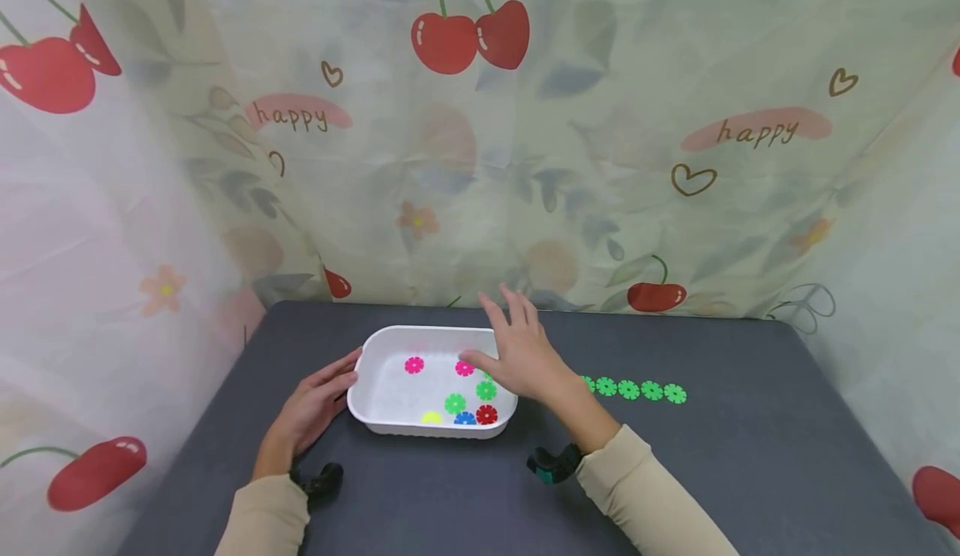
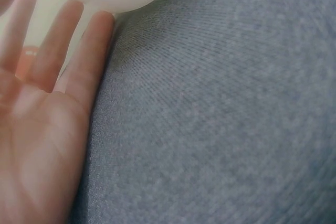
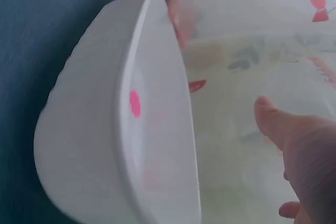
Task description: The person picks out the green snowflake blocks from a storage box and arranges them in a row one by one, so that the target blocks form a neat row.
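A white plastic tub (image 1: 393, 393) stands on the table with several small notched discs inside: pink discs (image 1: 414, 365), green discs (image 1: 455, 403), a red disc (image 1: 487, 414), a blue disc (image 1: 464, 419) and a yellow disc (image 1: 431, 418). My left hand (image 1: 311, 410) touches the tub's left side; in the left wrist view its straight fingers (image 2: 97, 40) reach up to the wall. Raised over the tub's right end, my right hand (image 1: 522, 356) has its fingers spread and holds nothing. In the right wrist view its thumb (image 3: 270, 116) points toward the tub.
Right of the tub, a row of several green discs (image 1: 652, 390) lies on the dark grey table (image 1: 420, 498), its left end hidden behind my right forearm. A cloth curtain (image 1: 562, 164) printed with cherries hangs behind the table and along both sides.
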The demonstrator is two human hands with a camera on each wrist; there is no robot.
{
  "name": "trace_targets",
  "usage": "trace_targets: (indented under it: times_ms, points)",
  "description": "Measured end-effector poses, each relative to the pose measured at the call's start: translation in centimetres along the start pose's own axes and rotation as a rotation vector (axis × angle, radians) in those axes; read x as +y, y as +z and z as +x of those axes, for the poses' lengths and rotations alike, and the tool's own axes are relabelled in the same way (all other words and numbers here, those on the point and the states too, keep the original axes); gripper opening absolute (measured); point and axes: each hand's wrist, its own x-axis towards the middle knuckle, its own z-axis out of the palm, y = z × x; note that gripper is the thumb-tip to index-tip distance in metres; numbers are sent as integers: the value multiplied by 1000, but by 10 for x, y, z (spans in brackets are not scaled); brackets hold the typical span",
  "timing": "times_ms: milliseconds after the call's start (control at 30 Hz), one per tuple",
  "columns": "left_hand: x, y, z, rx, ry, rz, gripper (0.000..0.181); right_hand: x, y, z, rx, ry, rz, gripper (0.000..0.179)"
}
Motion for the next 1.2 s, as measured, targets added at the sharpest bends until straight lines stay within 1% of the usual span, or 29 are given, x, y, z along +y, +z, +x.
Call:
trace_targets:
  times_ms: [100, 133, 400, 467, 633, 700, 800, 900, 1000, 1200]
  points:
    - [-1, 0, 1, -4, 0, 7, 67, -6, 7, 2, -23, -10, 70, 92]
    - [-1, 0, 1, 4, 0, 8, 67, -8, 9, 2, -27, -17, 88, 91]
    - [0, 0, 3, 12, -29, 22, 67, -16, 28, 6, -86, -48, 204, 82]
    - [0, 0, 3, 13, -31, 24, 67, -17, 32, 7, -107, -52, 260, 78]
    - [0, 1, 2, 16, -31, 25, 66, -17, 40, 11, -191, -29, 467, 71]
    - [1, 1, 2, 16, -30, 25, 65, -16, 43, 13, -242, -28, 498, 69]
    - [1, 1, 2, 16, -27, 25, 65, -17, 48, 16, -311, -32, 469, 67]
    - [1, 1, 2, 14, -26, 22, 65, -18, 54, 18, -344, -22, 400, 65]
    - [1, 1, 2, 12, -26, 14, 66, -19, 59, 20, -340, -5, 354, 63]
    - [1, 1, 2, 9, -26, 13, 67, -19, 67, 23, -311, -30, 211, 58]
